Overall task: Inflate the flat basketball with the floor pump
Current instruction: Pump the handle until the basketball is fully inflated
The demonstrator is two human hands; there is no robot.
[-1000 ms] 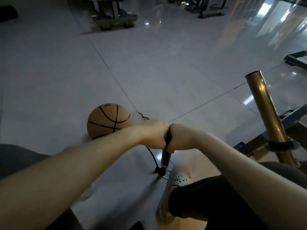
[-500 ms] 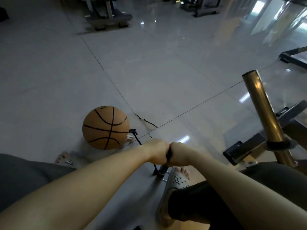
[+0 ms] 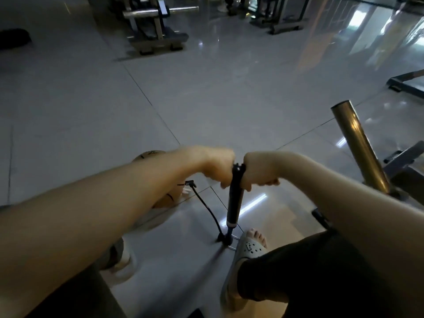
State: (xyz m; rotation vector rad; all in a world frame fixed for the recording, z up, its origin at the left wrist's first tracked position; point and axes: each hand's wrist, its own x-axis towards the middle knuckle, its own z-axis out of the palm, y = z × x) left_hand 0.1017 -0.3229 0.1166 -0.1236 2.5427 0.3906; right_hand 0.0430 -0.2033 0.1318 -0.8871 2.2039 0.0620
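Centrally, just below the middle of the view, both hands meet on top of the slim dark floor pump (image 3: 235,198). The left hand (image 3: 215,167) is clenched round the left half of the pump's crossbar handle (image 3: 238,167), fingers curled under it and knuckles up. The right hand (image 3: 258,172) grasps the right half in the same way, its fingertips (image 3: 271,182) tucked beneath. The two fists are close together, with only the head of the shaft between them.

The pump's barrel stands nearly upright and leans a little toward 1 o'clock. Its base is on the glossy grey tiled floor (image 3: 206,99). At 4 o'clock from the base, a foot in a pale perforated clog (image 3: 250,249) lies just beside it; whether it presses on the footrest is hard to tell.

A thin black hose (image 3: 206,207) curves from the base toward 10 o'clock. It ends in a small angled fitting against the orange basketball with black seams (image 3: 168,198). The ball rests on the floor at 9 o'clock from the pump, mostly hidden behind the left forearm. The join at its valve is too small to make out.

At 3 o'clock a brass-coloured metal tube (image 3: 358,148) slants upward. At 12 o'clock, well apart, stands a dark metal gym frame (image 3: 156,31).
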